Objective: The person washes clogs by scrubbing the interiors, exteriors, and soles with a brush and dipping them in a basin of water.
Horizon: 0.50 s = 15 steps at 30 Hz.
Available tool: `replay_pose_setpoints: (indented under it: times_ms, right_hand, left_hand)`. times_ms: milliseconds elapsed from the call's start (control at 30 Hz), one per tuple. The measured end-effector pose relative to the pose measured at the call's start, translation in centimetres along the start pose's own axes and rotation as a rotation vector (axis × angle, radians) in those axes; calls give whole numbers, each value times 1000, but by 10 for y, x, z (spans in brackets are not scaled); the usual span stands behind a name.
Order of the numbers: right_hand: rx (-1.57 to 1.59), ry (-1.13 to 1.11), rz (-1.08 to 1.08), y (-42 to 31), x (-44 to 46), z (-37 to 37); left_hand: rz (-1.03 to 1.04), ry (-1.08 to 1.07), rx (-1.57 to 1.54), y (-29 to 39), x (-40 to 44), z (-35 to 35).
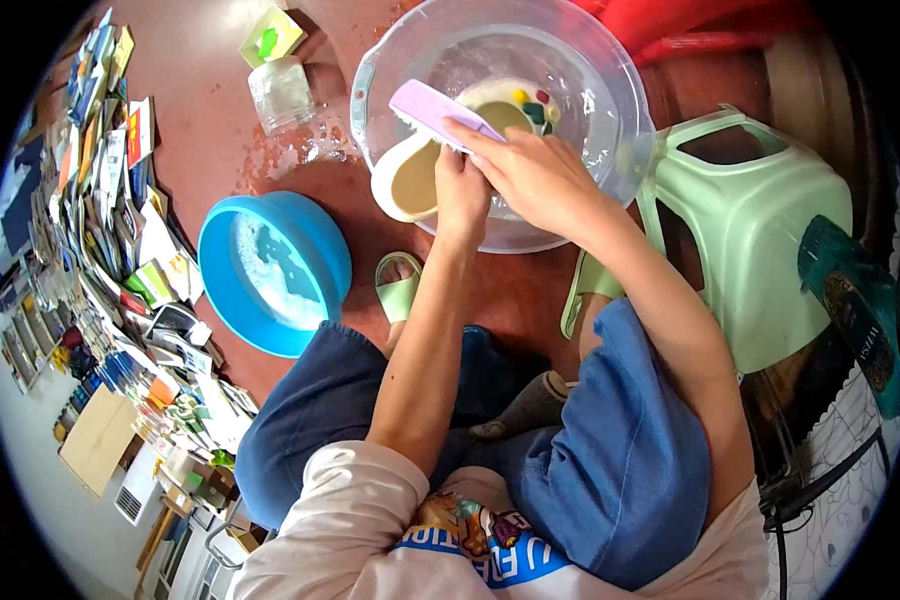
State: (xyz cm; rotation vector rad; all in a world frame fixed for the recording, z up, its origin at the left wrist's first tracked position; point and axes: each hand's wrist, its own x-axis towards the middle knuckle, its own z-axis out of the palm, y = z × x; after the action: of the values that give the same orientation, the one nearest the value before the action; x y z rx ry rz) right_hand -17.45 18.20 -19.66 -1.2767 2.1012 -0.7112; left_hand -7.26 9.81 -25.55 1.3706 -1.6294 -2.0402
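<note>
Over the clear plastic basin (625,150), a slipper (408,185) is held tilted. It has a cream rim, a tan footbed, and small yellow, red and dark green decorations at its far end. My left hand (462,200) is closed around the slipper's middle; my fingers partly hide each other there. My right hand (542,178) grips a pink-purple scrub brush (440,108), its white bristles facing down against or just above the slipper. Both hands are close together, nearly touching.
A blue basin (340,240) with sudsy water stands at left. A pale green stool (760,210) is at right, a dark green bag or bottle beside it. A small box (273,38) and clear container (281,95) lie on the wet floor. Stacked books (140,135) line the far left.
</note>
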Motion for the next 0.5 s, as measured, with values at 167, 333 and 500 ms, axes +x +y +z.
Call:
replay_pose_setpoints:
  times_ms: [167, 333, 500]
  right_hand:
    - [13, -111, 201, 12, -55, -26]
    - [148, 148, 500, 53, -70, -9]
    - [240, 51, 604, 83, -37, 42]
  left_hand:
    - [-145, 32, -330, 14, 2, -4]
    - [-56, 15, -452, 28, 16, -14]
    - [-92, -22, -510, 27, 20, -14]
